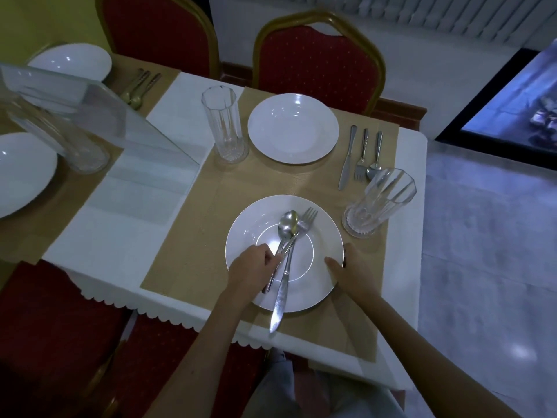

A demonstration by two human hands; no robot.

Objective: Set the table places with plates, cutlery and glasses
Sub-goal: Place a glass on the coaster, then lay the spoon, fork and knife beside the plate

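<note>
At the near place setting, a person's left hand [254, 265] pinches the handles of a spoon [287, 226], fork [304, 224] and table knife [281, 292] lying bunched on a white dinner plate [319, 236], while the right hand [351, 271] curls round the plate's rim at three o'clock. A ribbed glass [378, 203] stands at two o'clock. The step seems best done by steadying the plate, lifting the cutlery clear and laying it alongside, matching the finished setting at twelve o'clock.

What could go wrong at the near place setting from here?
The left hand bunches the spoon, fork and knife together over the plate; the knife blade hangs past the rim and could slip out. The right hand grips the plate's edge near the glass; shifting the plate might knock it.
</note>
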